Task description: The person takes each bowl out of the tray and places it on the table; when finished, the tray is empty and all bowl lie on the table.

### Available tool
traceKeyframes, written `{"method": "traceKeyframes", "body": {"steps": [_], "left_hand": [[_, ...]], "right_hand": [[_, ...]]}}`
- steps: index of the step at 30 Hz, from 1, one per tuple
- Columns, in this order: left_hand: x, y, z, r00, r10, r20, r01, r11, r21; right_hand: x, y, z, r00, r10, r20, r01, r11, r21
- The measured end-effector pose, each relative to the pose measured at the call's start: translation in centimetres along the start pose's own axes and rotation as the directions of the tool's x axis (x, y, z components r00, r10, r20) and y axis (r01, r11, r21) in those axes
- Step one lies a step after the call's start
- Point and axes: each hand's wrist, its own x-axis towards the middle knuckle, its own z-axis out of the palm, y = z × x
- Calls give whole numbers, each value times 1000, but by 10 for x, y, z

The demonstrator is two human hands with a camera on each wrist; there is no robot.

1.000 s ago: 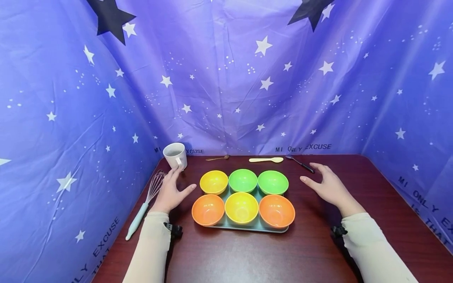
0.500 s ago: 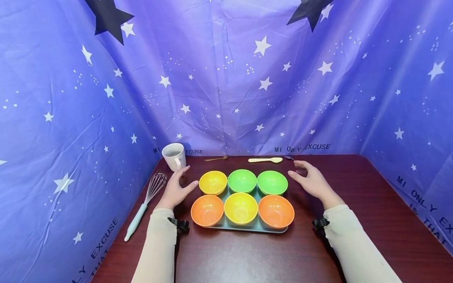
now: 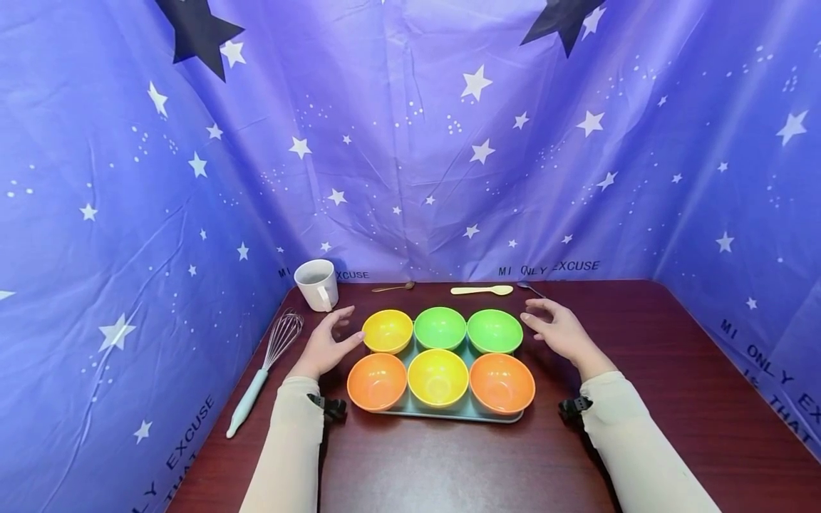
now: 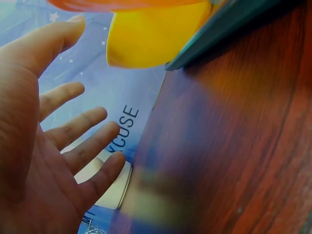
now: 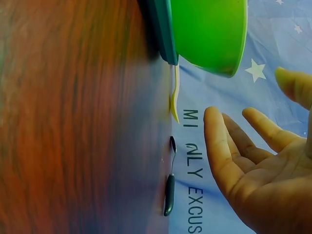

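Note:
Several bowls stand in two rows on a blue-green tray (image 3: pixel 449 414). The far row has a yellow bowl (image 3: pixel 388 330) and two green bowls, the right one (image 3: pixel 495 330) nearest my right hand. In the near row, a yellow bowl (image 3: pixel 438 377) sits between two orange bowls, left (image 3: pixel 377 382) and right (image 3: pixel 502 383). My left hand (image 3: pixel 323 351) is at the tray's left side, thumb tip by the far yellow bowl's rim. Its spread fingers hold nothing in the left wrist view. Opposite, my right hand (image 3: pixel 566 338) has loosely bent fingers and an empty palm beside the green bowl (image 5: pixel 209 36).
Beyond the left hand stands a white mug (image 3: pixel 317 283); a whisk (image 3: pixel 253 392) lies left of that arm. Along the back edge lie a small brown spoon (image 3: pixel 394 287), a pale yellow spoon (image 3: pixel 481 290) and a black-handled spoon (image 5: pixel 169 195). A star-patterned curtain (image 3: pixel 410 142) encloses the table.
Both hands have moved inward toward the tray's sides, the right hand travelling farther left, the left hand shifting right. Bowls and tray have stayed in place.

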Motion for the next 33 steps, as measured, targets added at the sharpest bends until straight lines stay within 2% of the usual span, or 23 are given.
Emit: {"method": "traceKeyframes", "body": {"steps": [5,11,16,21,28,33], "left_hand": [[-2,0,3,999,-12,37,14,999,-52],[1,-1,7,997,25,73,-16,993,-119],[1,0,8,994,27,107,-11,988,-152],[1,0,9,992,12,129,8,988,-153],[0,0,12,988,48,145,-25,988,-152],[0,-1,12,988,48,145,-21,983,-183]], "right_hand": [[1,2,5,999,15,39,-17,998,68],[2,3,10,995,40,87,-51,990,130],[2,3,12,992,31,120,-54,980,189],[2,3,15,988,46,147,-74,978,193],[3,3,20,979,83,186,-125,966,228],[4,5,22,976,100,194,-149,955,256]]}}
